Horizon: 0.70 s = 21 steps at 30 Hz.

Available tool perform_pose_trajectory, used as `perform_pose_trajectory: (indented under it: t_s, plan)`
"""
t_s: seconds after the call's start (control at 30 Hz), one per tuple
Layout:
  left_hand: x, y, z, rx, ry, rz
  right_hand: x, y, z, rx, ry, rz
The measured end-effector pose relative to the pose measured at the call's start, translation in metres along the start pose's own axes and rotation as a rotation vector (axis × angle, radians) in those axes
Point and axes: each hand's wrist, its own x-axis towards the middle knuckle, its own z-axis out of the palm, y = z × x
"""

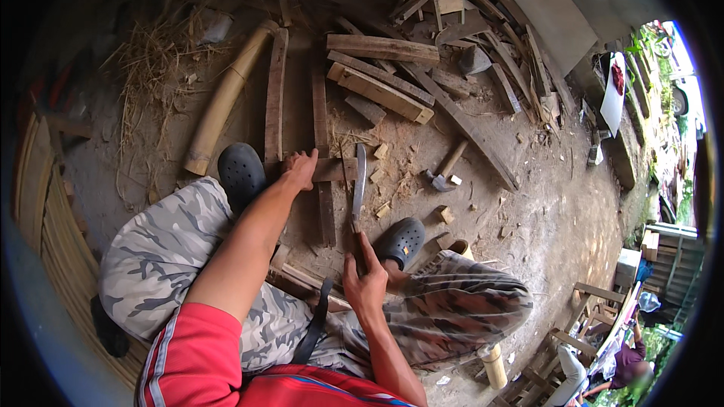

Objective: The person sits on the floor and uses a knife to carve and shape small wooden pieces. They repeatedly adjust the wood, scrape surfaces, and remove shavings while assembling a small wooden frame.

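- While the person sits low on the dirt floor point(520, 203), knees apart in camouflage trousers point(162, 249) w/ a red top point(204, 362) at 6 o'clock, both arms reach up toward centre frame.
- Bamboo pole point(226, 98): thick, pale, lying at 11 o'clock, slanting from upper right to lower left, just beside the wooden frame.
- Wooden frame point(320, 136): two long upright slats w/ a short crosspiece, flat on the ground at centre, between the two dark clogs.
- Scrap timber pile point(392, 75): planks & offcuts at 12–1 o'clock, well apart from the hands.
- Clogs: left clog point(241, 169) touching the frame's left slat; right clog point(402, 241) at 5 o'clock of the frame.
- Left hand point(302, 169): palm down, fingers spread & mostly flat, pressing the crosspiece where it meets the left slat; grips nothing.
- Right hand point(366, 283): closed in a fist round the handle of the machete point(359, 181); thumb up along the grip.
- Machete: long curved blade pointing to 12 o'clock, lying just beside the right slat, tip near the crosspiece; cannot tell if the edge touches wood.
- Hammer point(441, 172): wooden handle, metal head, on the ground at 3 o'clock of the blade, apart from both hands.
- Wood chips point(381, 152): small pale blocks scattered betw. blade & hammer.
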Motion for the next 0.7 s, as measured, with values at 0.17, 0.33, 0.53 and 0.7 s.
perform_pose_trajectory:
  t_s: [0.17,0.33,0.53,0.7]
  plan:
    - [0.012,-0.001,-0.001,-0.107,-0.100,-0.010,-0.009,-0.009,-0.009,0.008,0.021,0.019]
    - [0.014,-0.001,0.004,-0.077,-0.074,-0.009,-0.005,-0.009,-0.013,-0.011,-0.038,0.128]
    - [0.002,-0.014,-0.001,-0.256,0.034,0.117,-0.005,-0.004,-0.020,0.045,-0.050,0.090]
    - [0.016,-0.002,0.008,-0.535,0.122,-0.126,-0.010,0.004,-0.020,-0.008,-0.066,0.022]
